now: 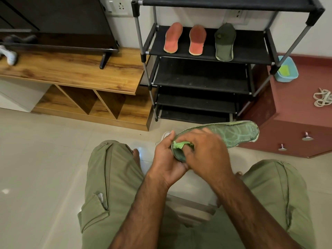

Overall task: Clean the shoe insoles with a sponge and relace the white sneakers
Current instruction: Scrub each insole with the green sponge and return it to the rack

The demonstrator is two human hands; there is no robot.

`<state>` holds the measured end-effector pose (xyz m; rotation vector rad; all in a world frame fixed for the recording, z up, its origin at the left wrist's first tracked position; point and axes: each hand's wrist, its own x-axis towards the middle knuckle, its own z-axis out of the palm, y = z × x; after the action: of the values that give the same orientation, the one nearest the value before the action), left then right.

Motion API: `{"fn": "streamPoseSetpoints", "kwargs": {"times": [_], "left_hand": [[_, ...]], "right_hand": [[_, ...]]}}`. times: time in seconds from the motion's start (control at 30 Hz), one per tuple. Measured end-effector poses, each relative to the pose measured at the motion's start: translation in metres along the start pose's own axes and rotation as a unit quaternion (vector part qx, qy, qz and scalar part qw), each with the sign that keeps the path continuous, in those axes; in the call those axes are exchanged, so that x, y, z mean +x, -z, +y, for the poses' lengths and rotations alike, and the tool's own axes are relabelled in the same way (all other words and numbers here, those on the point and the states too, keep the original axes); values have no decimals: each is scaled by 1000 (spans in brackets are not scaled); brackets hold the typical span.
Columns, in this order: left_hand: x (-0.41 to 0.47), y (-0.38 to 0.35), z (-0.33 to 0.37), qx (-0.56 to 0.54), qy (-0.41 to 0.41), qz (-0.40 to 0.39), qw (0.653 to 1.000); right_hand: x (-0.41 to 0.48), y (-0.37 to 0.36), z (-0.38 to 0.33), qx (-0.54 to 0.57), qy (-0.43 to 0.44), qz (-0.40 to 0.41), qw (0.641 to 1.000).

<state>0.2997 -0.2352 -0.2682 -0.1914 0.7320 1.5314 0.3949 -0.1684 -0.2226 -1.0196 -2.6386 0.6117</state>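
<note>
- Left hand (167, 159): fingers and thumb curl round the heel end of the green insole (230, 133) and grasp it, centre of view, above the lap.
- Right hand (206, 150): fingers bend down over a bright green wad (179, 145) and clamp it against the insole's heel; sponge or cloth, cannot tell.
- Green insole: the toe end points far right, unsupported, near the edge of the red cabinet (296, 126).
- Shoe rack (197, 76), far centre: two orange insoles (173, 37) and a dark green insole (224, 42) lie apart on one shelf.
- Blue tub (287, 69) and coiled laces (322, 97): on the cabinet top, far right.
- Tiled floor (36, 159): stretches left of the knees.
</note>
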Motion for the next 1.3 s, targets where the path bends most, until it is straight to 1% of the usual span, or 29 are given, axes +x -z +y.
{"fn": "streamPoseSetpoints", "kwargs": {"times": [0.07, 0.1, 0.13, 0.23, 0.27, 0.3, 0.37, 0.43, 0.5, 0.57, 0.6, 0.67, 0.73, 0.77, 0.87, 0.93, 1.0, 1.07, 1.1, 1.2, 1.23, 1.3], "left_hand": [[1, -2, -2, 30, 0, 2, 1000], [2, -3, -4, 32, 2, 7, 999], [2, -3, -4, 24, 3, 9, 1000], [2, 1, -3, -9, 5, -4, 1000], [2, 2, -2, -8, 5, -8, 1000], [2, 3, -2, 2, 5, -9, 1000], [2, -1, -4, 27, 6, -1, 1000], [2, -3, -4, 14, 12, -1, 1000], [3, 0, -3, -7, 15, -8, 1000], [2, 3, -1, -7, 12, -9, 1000], [2, 2, -1, -4, 11, -12, 1000], [2, 0, -3, 4, 8, -9, 1000], [3, -2, -5, 1, 9, -5, 1000], [3, -1, -4, -3, 10, -3, 1000], [1, 2, 0, 0, 1, 4, 1000], [2, 1, -1, 9, -11, 7, 1000], [3, -3, -4, 26, -13, 9, 1000], [3, -4, -5, 22, -10, 7, 1000], [4, -2, -5, 15, -7, 3, 1000], [5, 4, -3, 4, -6, -9, 1000], [6, 4, -4, 5, -9, -12, 1000], [7, 2, -6, 27, -17, -7, 999]], "right_hand": [[7, 2, 5, -65, -52, 37, 996], [8, 2, 4, -70, -71, 53, 994], [7, 1, 1, -54, -68, 55, 995], [-2, -2, -4, 20, -1, -2, 1000], [-3, 1, -3, 26, 1, -17, 1000], [-1, 3, 0, 16, -10, -14, 1000], [4, 6, 3, -15, -52, 18, 998], [1, 5, -4, -2, -56, 28, 998], [-7, 3, -10, 40, -28, -6, 999], [-11, 4, -9, 62, -28, -39, 997], [-8, 5, -6, 60, -44, -36, 997], [-3, 5, -3, 40, -89, 0, 995], [-3, 4, -8, 17, -106, 16, 994], [-6, 2, -11, 18, -99, 6, 995], [-12, 1, -14, 86, -95, -42, 991], [-6, 3, -9, 88, -117, -29, 989], [2, 6, -5, 61, -152, 14, 986], [2, 5, -7, 46, -160, 38, 985], [0, 4, -10, 53, -150, 31, 987], [-6, 2, -13, 120, -129, -13, 984], [-2, 2, -9, 128, -136, -12, 982], [7, 4, -1, 127, -174, 27, 976]]}}
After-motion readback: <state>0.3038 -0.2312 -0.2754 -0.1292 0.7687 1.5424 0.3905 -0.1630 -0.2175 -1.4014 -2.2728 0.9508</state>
